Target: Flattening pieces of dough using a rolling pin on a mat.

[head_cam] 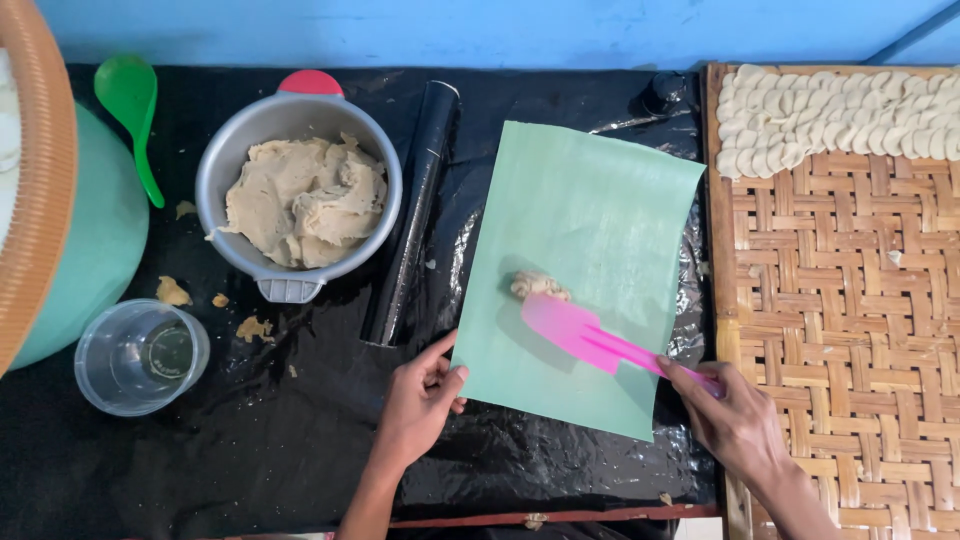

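A small lump of beige dough (538, 286) lies near the middle of the frame on a pale green sheet (590, 230), touching the blade of a pink spatula (580, 335). The right hand (735, 415), at lower right, is closed around the spatula's handle, with the blade angled up and left toward the lump. The left hand (420, 400), at lower centre, rests loosely open with its fingertips on the sheet's lower left edge, holding nothing.

The sheet lies on a counter (300, 440) covered in black plastic. Just left of the sheet is a black roll (410, 215), lying nearly upright in the frame. Further left sits a grey metal bowl (225, 165) full of dough, with crumbs scattered below it. A clear plastic cup (140, 357) stands at lower left, and a green spoon (132, 110) at upper left. A woven bamboo tray (840, 320) fills the right side, with pale shaped pieces (830, 110) in rows along its top.
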